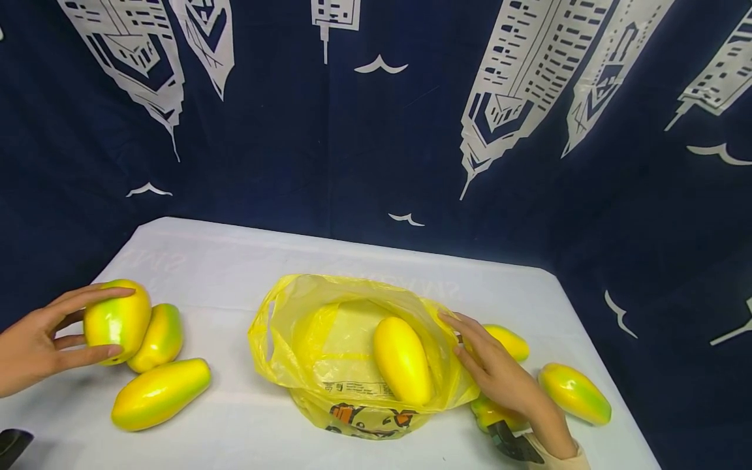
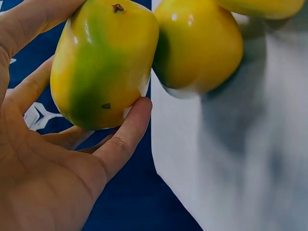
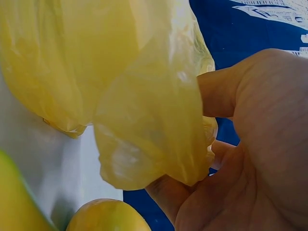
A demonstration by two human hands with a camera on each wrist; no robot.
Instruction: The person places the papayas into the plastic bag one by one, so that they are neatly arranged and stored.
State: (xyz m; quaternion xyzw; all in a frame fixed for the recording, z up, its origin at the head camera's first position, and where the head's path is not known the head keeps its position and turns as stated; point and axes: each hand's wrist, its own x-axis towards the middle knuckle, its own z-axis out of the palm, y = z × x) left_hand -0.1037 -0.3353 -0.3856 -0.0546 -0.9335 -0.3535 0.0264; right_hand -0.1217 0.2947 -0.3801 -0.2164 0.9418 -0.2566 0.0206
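Note:
On the left, my left hand (image 1: 49, 343) holds a yellow-green mango (image 1: 120, 320) between thumb and fingers. The left wrist view shows this mango (image 2: 103, 62) gripped at its sides, beside another mango (image 2: 199, 48). A yellow plastic bag (image 1: 273, 375) stands with its mouth wide in the middle of the table. One yellow mango (image 1: 402, 362) lies inside it, towards the right. My right hand (image 1: 499, 372) grips the bag's right rim; in the right wrist view the bag's thin plastic (image 3: 154, 120) passes between thumb and fingers.
A rounded mango (image 1: 161, 339) and a long mango (image 1: 161, 395) lie near my left hand. Right of the bag lie several more, including a mango (image 1: 576, 391) near the table's right edge. The white-covered table (image 1: 229, 313) meets a dark blue patterned cloth (image 1: 264, 163) behind.

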